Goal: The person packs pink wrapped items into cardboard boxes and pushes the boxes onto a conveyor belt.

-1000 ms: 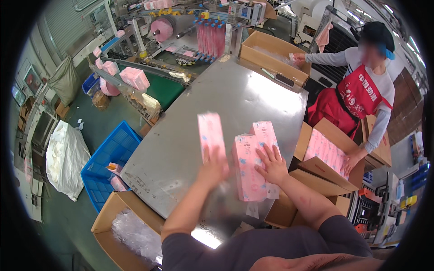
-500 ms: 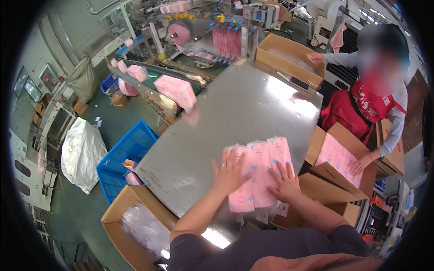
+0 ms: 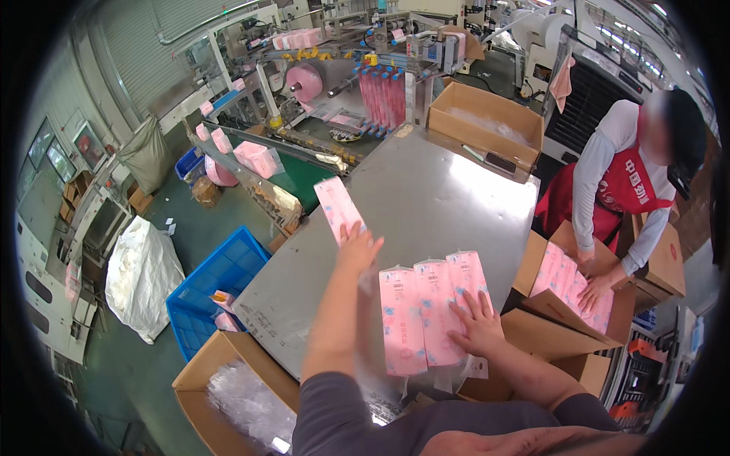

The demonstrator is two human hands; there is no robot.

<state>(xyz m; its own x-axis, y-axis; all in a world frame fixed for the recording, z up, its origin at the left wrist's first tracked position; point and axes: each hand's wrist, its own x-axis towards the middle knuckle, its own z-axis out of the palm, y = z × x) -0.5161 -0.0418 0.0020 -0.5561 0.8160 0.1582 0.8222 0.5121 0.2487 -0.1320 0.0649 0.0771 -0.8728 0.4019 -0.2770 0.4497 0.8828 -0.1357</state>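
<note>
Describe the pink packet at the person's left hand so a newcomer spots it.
Find the big grey metal table. Near its left edge, by the green conveyor belt, the left hand touches a long pink packet. It is slanted and alone, unlike the three packets side by side at the right hand.

A: From where do we look here?

B: We look from the person's head, through the left one of two wide fisheye cameras, downward and forward over the metal table (image 3: 433,190).

A: Are we near?

B: Yes, we are quite near to the left hand (image 3: 357,248) and the right hand (image 3: 479,327); the dark shirt (image 3: 487,418) even enters at our lower edge, while the machine (image 3: 382,95) stands farther away, at the top.

A: And the straight lines?

B: We see them bend toward the rim, which is dark and round.
</note>
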